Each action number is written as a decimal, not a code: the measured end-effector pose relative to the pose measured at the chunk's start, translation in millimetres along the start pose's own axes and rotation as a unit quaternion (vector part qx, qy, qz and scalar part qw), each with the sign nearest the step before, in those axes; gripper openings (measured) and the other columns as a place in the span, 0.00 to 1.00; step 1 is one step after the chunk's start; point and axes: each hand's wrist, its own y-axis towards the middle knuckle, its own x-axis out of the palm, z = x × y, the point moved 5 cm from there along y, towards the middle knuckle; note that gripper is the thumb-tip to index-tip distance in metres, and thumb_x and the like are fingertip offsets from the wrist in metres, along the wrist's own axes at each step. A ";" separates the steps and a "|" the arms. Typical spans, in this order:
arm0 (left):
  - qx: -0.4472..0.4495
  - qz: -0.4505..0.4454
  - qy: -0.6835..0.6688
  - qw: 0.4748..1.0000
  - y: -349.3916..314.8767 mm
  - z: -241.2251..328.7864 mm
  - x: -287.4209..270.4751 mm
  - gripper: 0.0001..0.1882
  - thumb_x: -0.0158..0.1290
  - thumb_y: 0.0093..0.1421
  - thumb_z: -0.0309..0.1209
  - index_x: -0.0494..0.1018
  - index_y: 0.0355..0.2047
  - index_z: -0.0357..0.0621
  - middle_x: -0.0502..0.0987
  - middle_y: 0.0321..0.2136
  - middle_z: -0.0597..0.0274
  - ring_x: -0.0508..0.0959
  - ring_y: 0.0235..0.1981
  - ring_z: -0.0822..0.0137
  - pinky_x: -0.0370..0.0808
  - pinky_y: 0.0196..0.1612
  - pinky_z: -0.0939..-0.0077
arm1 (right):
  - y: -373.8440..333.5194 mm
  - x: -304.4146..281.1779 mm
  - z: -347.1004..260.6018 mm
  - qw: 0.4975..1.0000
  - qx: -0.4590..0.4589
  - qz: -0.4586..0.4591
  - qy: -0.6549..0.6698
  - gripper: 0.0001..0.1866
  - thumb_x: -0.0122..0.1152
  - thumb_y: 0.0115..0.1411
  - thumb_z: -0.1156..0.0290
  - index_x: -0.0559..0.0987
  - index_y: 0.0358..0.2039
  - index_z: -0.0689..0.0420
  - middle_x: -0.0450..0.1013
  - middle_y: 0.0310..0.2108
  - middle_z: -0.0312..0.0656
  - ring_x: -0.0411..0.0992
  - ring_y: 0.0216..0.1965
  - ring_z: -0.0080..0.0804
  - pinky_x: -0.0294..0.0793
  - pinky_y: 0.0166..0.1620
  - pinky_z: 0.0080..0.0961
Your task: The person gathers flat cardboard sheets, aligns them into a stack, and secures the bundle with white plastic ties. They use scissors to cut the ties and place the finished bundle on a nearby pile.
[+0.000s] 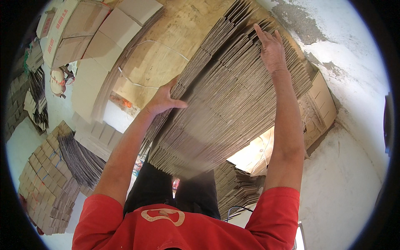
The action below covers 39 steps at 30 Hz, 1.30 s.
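Note:
A long row of flattened cardboard pieces stands on edge in front of me, tilted across the view. A dark gap splits off a thinner bundle of cardboard pieces on its left. My left hand grips this bundle's left side, thumb across the edges and its other fingers partly hidden behind. Higher up on the right, my right hand lies on the upper edges of the larger part, its fingers stretched out and a little apart.
The cardboard rests on a wooden board with a white string on it. Big cardboard boxes stand at the upper left. More cardboard stacks sit on the floor at lower left. A worn white wall runs along the right.

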 end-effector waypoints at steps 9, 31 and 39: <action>0.002 0.010 0.033 0.999 1.5 -9.9 -0.7 0.67 0.70 0.30 0.52 0.48 0.63 0.27 0.54 0.62 0.39 0.51 0.66 0.53 0.45 0.67 0.68 | 1.7 1.9 3.0 1.000 -0.005 -0.010 0.002 0.35 0.53 0.49 0.85 0.64 0.59 0.52 0.72 0.50 0.44 0.69 0.52 0.39 0.51 0.67 0.38; 0.027 0.012 0.082 0.996 -1.9 8.9 -3.8 0.68 0.69 0.30 0.56 0.48 0.64 0.31 0.51 0.64 0.41 0.47 0.67 0.53 0.42 0.67 0.67 | 11.7 -13.7 -6.9 0.999 0.039 0.028 0.018 0.23 0.57 0.56 0.71 0.70 0.54 0.50 0.71 0.47 0.50 0.74 0.38 0.48 0.75 0.41 0.40; 0.022 0.016 0.125 0.992 -2.1 12.8 2.5 0.60 0.70 0.33 0.42 0.49 0.65 0.38 0.54 0.63 0.42 0.51 0.66 0.53 0.46 0.67 0.68 | 41.8 -18.4 -18.2 0.993 0.010 -0.111 -0.042 0.31 0.52 0.55 0.72 0.63 0.61 0.45 0.76 0.39 0.46 0.76 0.34 0.44 0.76 0.34 0.40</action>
